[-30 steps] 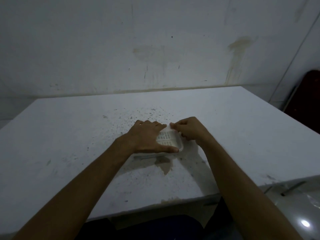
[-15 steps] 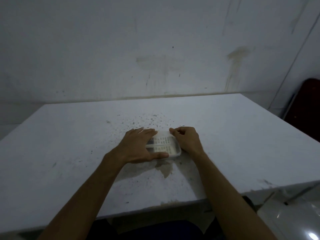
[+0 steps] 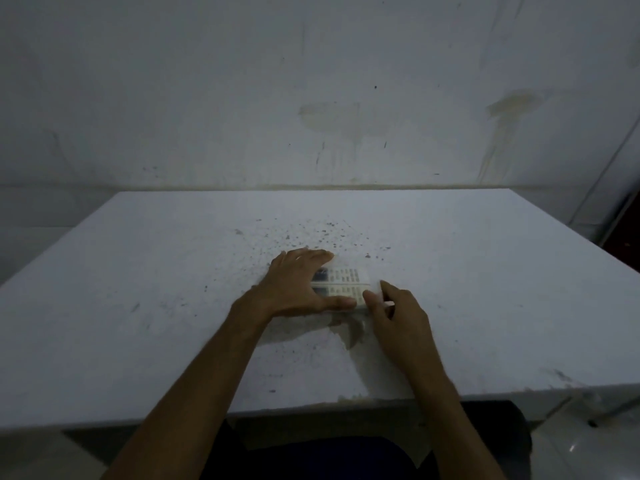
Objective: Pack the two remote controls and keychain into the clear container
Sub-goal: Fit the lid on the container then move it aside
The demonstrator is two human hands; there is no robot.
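A clear container (image 3: 346,271) lies flat in the middle of the white table (image 3: 138,306). Two white remote controls (image 3: 343,284) lie side by side inside it, seen through the clear top. My left hand (image 3: 294,285) rests spread over the container's left half, fingers at its far edge and thumb along its near edge. My right hand (image 3: 394,313) touches the container's near right corner with its fingertips. The keychain is not visible.
The table's near edge (image 3: 311,407) runs just in front of me. A stained wall (image 3: 329,116) stands behind the far edge. Dark specks dot the tabletop beyond the container. A dark object (image 3: 623,233) sits off the table at the right.
My right hand has slid from the container's far right corner down to its near right corner. My left hand stays pressed on the container. The camera has tilted a little.
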